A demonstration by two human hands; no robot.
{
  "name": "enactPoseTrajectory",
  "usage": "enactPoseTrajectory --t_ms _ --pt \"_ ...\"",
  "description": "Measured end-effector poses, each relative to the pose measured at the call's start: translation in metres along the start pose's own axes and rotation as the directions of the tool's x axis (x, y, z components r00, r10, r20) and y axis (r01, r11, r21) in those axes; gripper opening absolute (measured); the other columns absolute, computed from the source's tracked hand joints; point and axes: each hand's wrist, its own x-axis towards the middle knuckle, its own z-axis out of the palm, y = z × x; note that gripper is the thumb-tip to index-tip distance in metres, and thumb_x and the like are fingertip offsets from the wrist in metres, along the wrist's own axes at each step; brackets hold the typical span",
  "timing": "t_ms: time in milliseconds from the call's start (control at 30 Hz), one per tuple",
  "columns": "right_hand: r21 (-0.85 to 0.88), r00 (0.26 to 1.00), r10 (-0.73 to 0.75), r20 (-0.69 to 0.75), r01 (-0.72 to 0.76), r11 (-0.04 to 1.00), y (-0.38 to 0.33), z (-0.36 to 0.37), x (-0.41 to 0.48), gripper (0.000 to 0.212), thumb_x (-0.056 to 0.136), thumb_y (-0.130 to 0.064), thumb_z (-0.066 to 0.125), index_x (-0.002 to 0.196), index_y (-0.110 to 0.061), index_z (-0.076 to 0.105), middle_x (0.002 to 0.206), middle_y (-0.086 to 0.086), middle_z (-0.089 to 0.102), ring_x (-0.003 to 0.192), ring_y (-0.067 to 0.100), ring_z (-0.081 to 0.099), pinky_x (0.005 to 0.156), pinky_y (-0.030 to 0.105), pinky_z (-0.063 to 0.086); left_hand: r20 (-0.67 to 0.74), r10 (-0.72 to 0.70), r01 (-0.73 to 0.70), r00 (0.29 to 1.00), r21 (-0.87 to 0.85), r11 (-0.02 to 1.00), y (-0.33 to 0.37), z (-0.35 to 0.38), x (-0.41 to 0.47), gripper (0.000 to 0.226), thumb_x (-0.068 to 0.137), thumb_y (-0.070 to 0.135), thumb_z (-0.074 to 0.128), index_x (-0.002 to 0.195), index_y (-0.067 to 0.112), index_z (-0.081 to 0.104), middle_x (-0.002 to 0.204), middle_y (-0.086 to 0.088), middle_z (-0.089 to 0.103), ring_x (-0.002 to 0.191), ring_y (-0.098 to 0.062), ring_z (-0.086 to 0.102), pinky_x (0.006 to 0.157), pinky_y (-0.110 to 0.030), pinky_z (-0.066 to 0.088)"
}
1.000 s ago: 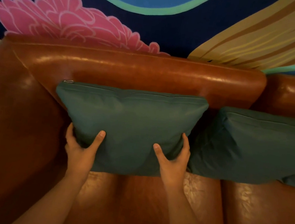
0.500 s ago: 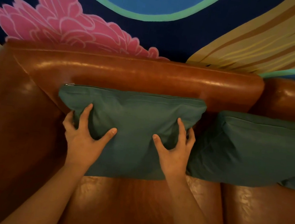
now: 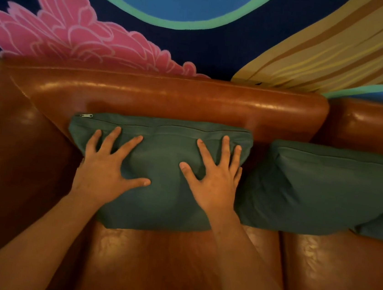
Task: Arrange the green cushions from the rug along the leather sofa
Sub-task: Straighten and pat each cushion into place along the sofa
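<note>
Green cushion [image 3: 156,195] under both hands (flat)

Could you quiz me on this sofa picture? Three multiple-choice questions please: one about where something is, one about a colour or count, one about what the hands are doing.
1. Where is the cushion's zip pull?
A. top left corner
B. bottom right corner
C. centre of the front

2. What colour is the sofa?
A. grey
B. brown
C. white

3. How are the hands placed?
A. clenched in fists
B. off the cushion
C. flat with fingers spread

Answers:
1 A: the zip pull sits at the top left corner of the cushion.
2 B: the sofa is shiny brown leather.
3 C: the left hand and right hand press open on the cushion.
</note>
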Motion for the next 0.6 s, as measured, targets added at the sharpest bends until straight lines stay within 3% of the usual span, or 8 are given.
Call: enactPoseTrajectory --t_ms 233,400,600 --pt "-0.014 0.974 0.037 0.225 -0.035 0.999 -0.016 -0.042 0.004 0.075 0.092 -0.078 0.050 0.158 -0.061 0.017 0.174 -0.007 -0.020 0.158 0.031 -0.025 0.125 0.068 0.002 0.051 0.010 -0.009 0.999 -0.023 1.000 0.005 -0.022 -0.009 0.120 0.054 0.102 0.048 0.160 0.061 0.007 0.176 -0.003 0.001 0.159 -0.040 -0.002 0.120 -0.070 0.028" --pt "-0.013 0.961 0.042 0.275 -0.040 0.999 -0.026 -0.075 -0.012 0.078 0.096 -0.057 0.061 0.158 -0.061 0.015 0.174 0.000 -0.017 0.160 0.038 -0.015 0.125 0.068 0.005 0.050 -0.025 0.029 0.998 -0.068 0.997 0.018 -0.051 -0.034 0.122 0.056 0.100 0.050 0.161 0.060 0.004 0.176 -0.006 0.003 0.159 -0.040 0.008 0.123 -0.064 0.027" --pt "-0.020 0.955 0.018 0.296 -0.012 1.000 -0.041 -0.117 -0.025 0.078 0.098 -0.051 0.060 0.159 -0.061 0.012 0.174 0.004 -0.018 0.159 0.040 -0.014 0.125 0.069 0.007 0.054 -0.037 0.041 0.998 -0.070 0.997 0.048 -0.094 -0.055 0.122 0.062 0.093 0.061 0.163 0.057 0.004 0.175 -0.011 0.004 0.158 -0.042 0.012 0.124 -0.062 0.028"
